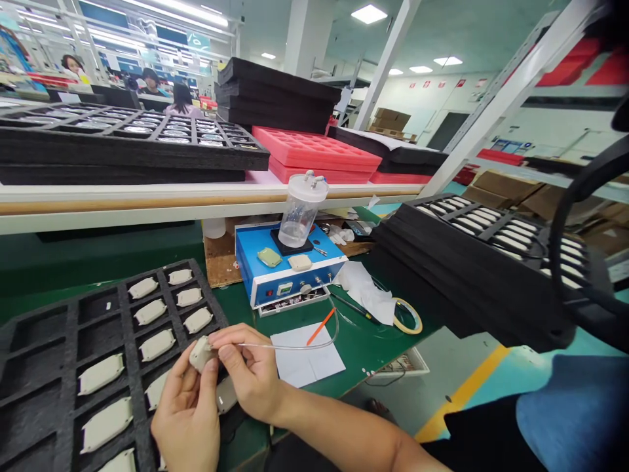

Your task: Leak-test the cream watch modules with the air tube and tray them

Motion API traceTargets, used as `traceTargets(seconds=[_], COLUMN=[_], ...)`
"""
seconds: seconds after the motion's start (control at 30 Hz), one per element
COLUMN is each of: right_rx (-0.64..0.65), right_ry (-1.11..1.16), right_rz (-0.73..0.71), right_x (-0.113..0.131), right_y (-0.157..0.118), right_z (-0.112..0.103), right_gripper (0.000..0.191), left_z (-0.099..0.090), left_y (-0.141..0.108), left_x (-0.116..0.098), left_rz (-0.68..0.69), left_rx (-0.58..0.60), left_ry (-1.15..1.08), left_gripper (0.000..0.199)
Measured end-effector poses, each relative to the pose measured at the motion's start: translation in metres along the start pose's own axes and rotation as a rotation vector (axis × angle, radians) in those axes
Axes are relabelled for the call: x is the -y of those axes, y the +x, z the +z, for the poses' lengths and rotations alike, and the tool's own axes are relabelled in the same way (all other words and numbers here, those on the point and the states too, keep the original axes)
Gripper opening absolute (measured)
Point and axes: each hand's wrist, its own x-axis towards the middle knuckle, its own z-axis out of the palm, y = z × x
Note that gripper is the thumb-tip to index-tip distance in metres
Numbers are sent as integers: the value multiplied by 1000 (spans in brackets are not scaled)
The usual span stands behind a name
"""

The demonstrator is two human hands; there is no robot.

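My left hand (189,410) pinches a small beige plastic casing (200,354) between thumb and fingers, above the black foam tray (69,341). My right hand (255,377) is closed around the end of a clear thin tube (295,346), its fingertips at the casing's right edge. What the tube's tip touches is hidden by the fingers. The tube curves back to a blue machine (289,278) on the green bench. Similar beige casings (157,344) lie in the tray's compartments. Another casing (227,395) shows partly behind my right hand.
A clear canister (297,213) and two casings stand on the machine. White paper (307,360) with an orange stick, a tape roll (407,316) and tissue (366,292) lie nearby. Stacked black trays (472,262) rise at right. Foam trays (314,151) fill the shelf; people sit beyond.
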Motion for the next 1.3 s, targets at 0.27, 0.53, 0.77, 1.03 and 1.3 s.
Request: traceTargets(seconds=[0.27, 0.53, 0.77, 1.03, 1.3], right_rx=[0, 10, 52, 44, 69], right_ry=[1, 20, -10, 16, 9], right_rz=[8, 5, 49, 77, 65], right_x=[0, -2, -3, -1, -3], right_y=[-2, -6, -17, -21, -20], right_z=[-1, -2, -10, -11, -12], right_gripper=[21, 16, 17, 18, 20], left_z=[-1, -4, -7, -7, -8], left_y=[-1, -1, -6, -10, -8], left_x=[2, 7, 8, 9, 10], left_rz=[4, 11, 46, 55, 54], left_rx=[17, 37, 108, 127, 117], left_ry=[-30, -61, -114, -138, -131], left_gripper=[53, 51, 42, 38, 39])
